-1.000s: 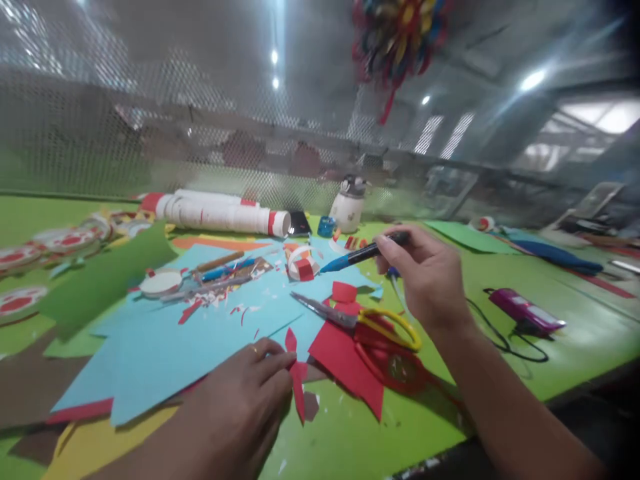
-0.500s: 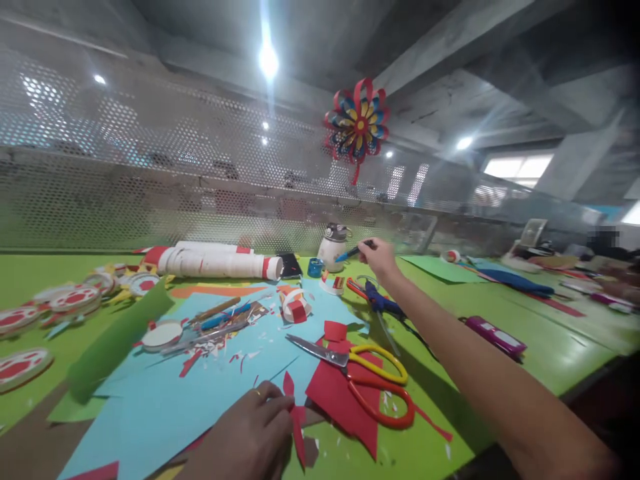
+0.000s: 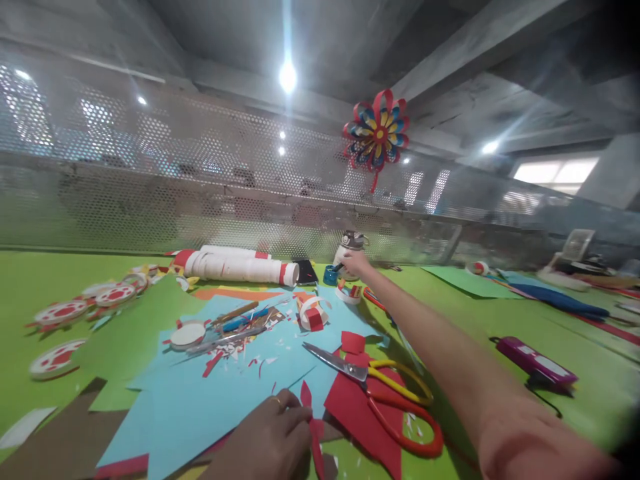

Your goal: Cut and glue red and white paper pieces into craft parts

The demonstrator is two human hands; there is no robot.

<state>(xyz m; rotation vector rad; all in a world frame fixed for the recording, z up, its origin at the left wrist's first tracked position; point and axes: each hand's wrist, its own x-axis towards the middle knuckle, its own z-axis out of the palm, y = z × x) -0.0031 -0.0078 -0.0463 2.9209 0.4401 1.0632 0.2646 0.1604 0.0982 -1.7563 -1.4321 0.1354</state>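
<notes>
At the lower middle, my left hand (image 3: 277,427) has its fingers bent and closed on a narrow, pointed red paper cutout (image 3: 317,443). My right arm stretches away over the table, and my right hand (image 3: 356,264) is closed round a slim, dark, pen-like stick (image 3: 339,267). The stick's far end is at a small blue jar (image 3: 330,275); whether it touches the inside is hidden. A white bottle (image 3: 342,253) stands just behind that hand. Scissors with yellow and red handles (image 3: 345,365) lie on red paper (image 3: 367,417) beside my left hand.
Light blue paper (image 3: 210,407) carries scraps, pens (image 3: 245,320) and a white-and-red paper ring (image 3: 313,313). White rolls (image 3: 240,268) lie behind it. Red-and-white discs (image 3: 63,312) sit left, a purple device (image 3: 537,363) right. A paper flower (image 3: 379,135) hangs above.
My right hand has brought the stick from beside the bottle down and left to the blue jar. My left hand stays on the red cutout. The view has shifted a little left.
</notes>
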